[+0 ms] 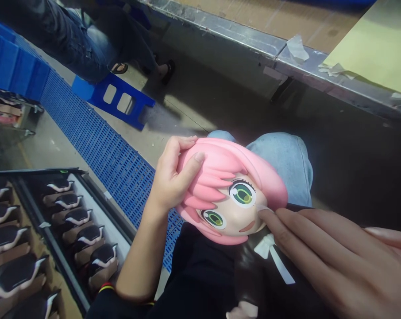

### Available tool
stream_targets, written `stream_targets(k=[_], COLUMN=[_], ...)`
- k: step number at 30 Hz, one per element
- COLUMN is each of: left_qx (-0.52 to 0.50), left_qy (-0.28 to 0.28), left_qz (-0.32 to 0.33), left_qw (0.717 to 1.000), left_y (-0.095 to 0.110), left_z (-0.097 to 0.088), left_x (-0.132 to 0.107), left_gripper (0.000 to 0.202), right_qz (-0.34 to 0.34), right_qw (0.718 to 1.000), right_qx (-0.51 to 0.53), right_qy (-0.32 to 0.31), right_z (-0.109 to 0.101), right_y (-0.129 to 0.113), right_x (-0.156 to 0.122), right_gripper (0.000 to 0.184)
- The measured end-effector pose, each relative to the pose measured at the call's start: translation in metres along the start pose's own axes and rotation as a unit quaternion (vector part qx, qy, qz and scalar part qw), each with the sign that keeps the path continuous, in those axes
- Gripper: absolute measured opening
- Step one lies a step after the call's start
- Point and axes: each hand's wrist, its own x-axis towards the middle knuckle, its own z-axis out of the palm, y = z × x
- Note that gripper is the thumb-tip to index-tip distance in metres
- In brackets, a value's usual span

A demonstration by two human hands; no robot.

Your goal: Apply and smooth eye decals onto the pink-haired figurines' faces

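A large figure with pink hair point(217, 164) and green eyes lies tilted across my lap, its face turned up. My left hand point(174, 177) is wrapped round the top of the head, with the thumb on the fringe. My right hand point(340, 252) lies with fingers stretched over the figure's dark body, and one fingertip touches the cheek near the mouth. A white ribbon bow point(268, 248) shows at the figure's neck. Below it hangs a dark sleeve point(248, 270) with a light hand at its end. My right hand hides much of the torso.
On the left, racks hold several dark, white-edged parts point(84, 235) in cardboard dividers. Blue slatted flooring point(87, 128) runs diagonally behind. A blue plastic stool point(121, 102) and a seated person's legs are beyond. A metal-edged workbench point(240, 40) crosses the top; blue crates point(14, 62) stand far left.
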Motion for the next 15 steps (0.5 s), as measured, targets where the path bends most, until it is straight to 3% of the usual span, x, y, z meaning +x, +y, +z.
stream_targets(k=[7, 15], left_qx=[-0.005, 0.009], left_qy=[0.001, 0.003], left_qz=[0.002, 0.0], left_qw=[1.0, 1.0], left_y=[0.0, 0.0], left_z=[0.0, 0.0], left_x=[0.0, -0.001], left_gripper=[0.027, 0.027], right_qz=[0.015, -0.014], right_qw=[1.0, 0.998], right_qx=[0.005, -0.058], right_qy=[0.011, -0.026], right_z=[-0.005, -0.013], right_y=[0.0, 0.002], right_x=[0.004, 0.014], right_gripper=[0.033, 0.031])
